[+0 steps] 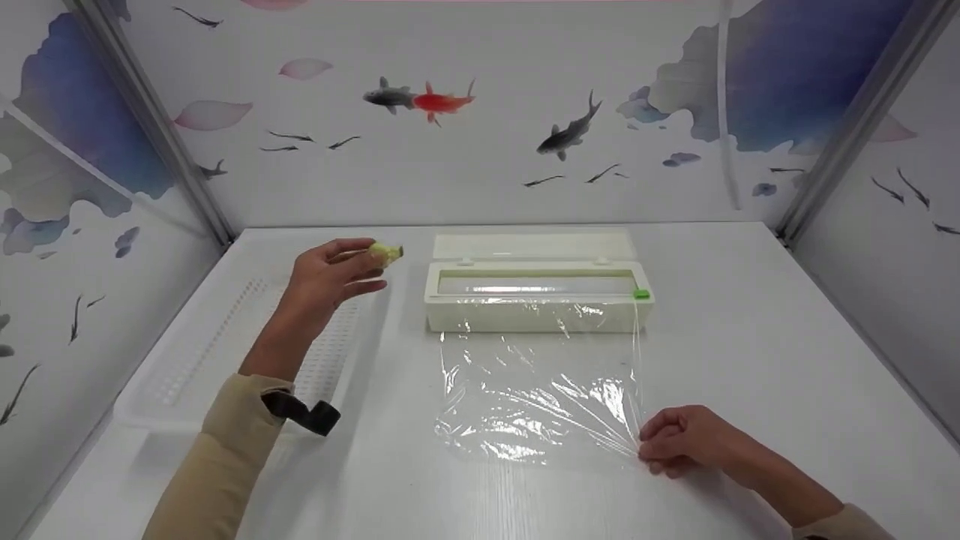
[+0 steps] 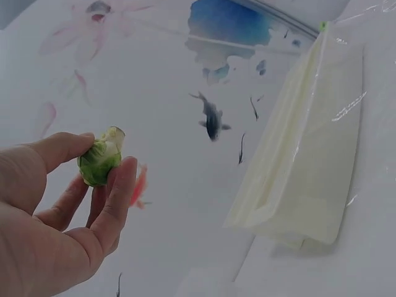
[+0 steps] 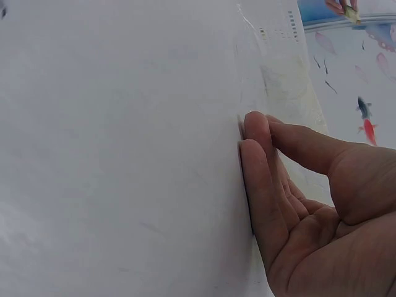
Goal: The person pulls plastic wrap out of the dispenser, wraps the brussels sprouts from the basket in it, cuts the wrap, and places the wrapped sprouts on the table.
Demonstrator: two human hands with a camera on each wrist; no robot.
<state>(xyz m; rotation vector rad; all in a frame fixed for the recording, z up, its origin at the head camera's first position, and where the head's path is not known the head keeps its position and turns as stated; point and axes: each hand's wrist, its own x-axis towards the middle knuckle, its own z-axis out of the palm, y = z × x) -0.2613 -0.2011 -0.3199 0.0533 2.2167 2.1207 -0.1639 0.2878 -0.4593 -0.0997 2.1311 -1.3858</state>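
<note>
My left hand pinches a Brussels sprout between thumb and fingers, raised over the right edge of the white basket. The sprout is green with a pale cut stem end. At the front right, my right hand pinches the corner of a clear sheet of cling film. The film runs from the cream cling film dispenser toward me over the table, wrinkled and drawn into creases at the pinched corner. The dispenser's lid is flipped back, and a green slider sits at its right end.
A white perforated basket stands on the left of the white table, partly behind my left arm. Panels with painted fish enclose the table at the back and sides, joined by grey metal posts. A black strap hangs at my left cuff.
</note>
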